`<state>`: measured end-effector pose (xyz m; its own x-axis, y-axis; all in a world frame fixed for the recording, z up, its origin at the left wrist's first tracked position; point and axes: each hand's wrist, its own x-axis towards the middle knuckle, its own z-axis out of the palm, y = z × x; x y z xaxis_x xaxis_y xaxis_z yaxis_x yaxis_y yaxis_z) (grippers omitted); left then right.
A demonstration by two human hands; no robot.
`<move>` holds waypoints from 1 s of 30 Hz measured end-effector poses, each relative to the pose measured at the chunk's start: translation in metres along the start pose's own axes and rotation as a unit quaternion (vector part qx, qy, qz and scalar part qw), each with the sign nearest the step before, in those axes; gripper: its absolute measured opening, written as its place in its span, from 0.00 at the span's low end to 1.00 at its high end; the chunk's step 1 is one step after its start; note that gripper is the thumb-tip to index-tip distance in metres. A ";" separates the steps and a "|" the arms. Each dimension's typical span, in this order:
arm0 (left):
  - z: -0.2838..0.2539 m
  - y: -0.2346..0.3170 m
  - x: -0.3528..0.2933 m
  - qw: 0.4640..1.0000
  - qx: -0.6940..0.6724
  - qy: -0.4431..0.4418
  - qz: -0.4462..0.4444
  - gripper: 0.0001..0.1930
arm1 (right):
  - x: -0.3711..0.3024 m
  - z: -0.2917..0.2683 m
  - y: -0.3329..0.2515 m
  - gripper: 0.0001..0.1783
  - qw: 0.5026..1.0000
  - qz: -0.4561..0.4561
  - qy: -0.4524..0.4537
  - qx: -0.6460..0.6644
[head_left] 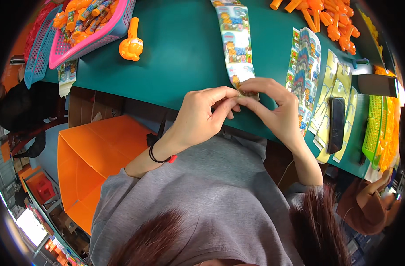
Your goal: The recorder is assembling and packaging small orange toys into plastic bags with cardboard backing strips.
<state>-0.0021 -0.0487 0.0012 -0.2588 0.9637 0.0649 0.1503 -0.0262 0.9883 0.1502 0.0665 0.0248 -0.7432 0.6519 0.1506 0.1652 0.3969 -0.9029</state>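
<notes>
A long strip of colourful printed stickers (236,42) runs from the far edge of the green table towards me. At its near end my left hand (207,111) and my right hand (277,106) meet, thumbs and index fingers pinched together on the strip. The exact bit between the fingertips is mostly hidden. To the far left, apart from both hands, lies an orange plastic toy (131,48) with a round animal-shaped head and a stick handle. Right of my right hand lies a folded stack of similar sticker strips (308,66).
A pink basket (118,31) of orange toys with printed wraps stands far left, beside a blue basket (39,53). More orange pieces (328,15) are heaped far right. Yellow sheets (322,119) lie under a black phone (336,122). A green basket (371,133) stands at the right edge.
</notes>
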 end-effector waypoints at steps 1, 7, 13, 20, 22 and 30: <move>0.001 0.000 0.000 1.000 -0.009 0.000 -0.002 0.05 | -0.001 0.000 0.003 0.05 0.999 -0.028 -0.018 -0.031; 0.000 0.000 -0.001 1.000 0.004 -0.010 -0.022 0.07 | -0.001 0.004 0.004 0.05 0.999 0.029 0.001 -0.024; 0.000 -0.003 0.000 1.000 -0.018 0.000 -0.018 0.06 | -0.001 0.005 0.002 0.05 0.999 -0.013 0.002 -0.035; -0.002 0.000 -0.003 0.999 0.028 -0.012 -0.020 0.06 | -0.001 0.001 0.010 0.05 0.999 0.022 0.009 -0.029; -0.007 0.005 -0.008 0.998 0.054 -0.019 -0.041 0.04 | 0.001 -0.002 0.013 0.04 0.990 -0.043 0.078 -0.110; -0.011 0.028 0.026 0.957 0.233 -0.009 0.173 0.55 | -0.001 0.010 0.003 0.06 0.952 -0.118 0.020 -0.281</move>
<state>-0.0154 -0.0275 0.0325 -0.1005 0.9236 0.3698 0.6345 -0.2269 0.7389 0.1445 0.0608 0.0175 -0.7795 0.5210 0.3477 0.3262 0.8116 -0.4847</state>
